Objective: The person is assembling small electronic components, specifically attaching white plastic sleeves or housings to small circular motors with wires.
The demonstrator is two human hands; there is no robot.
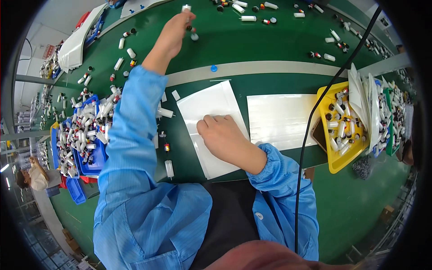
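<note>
My left hand reaches far forward over the green belt. Its fingers are closed round a small white cylindrical part that sticks out above them. Just under that hand, a small part with a pale round end shows, slightly blurred. Curled on a tilted white sheet in front of me is my right hand; its fingertips are tucked down, so what they grip, if anything, is hidden. A second, glossy white sheet lies flat to the right of it.
At left, a blue tray is heaped with white cylindrical parts. A yellow bin at right holds similar ones. Loose parts dot the belt. A black cable hangs across the right side. A blue knob sits on the grey rail.
</note>
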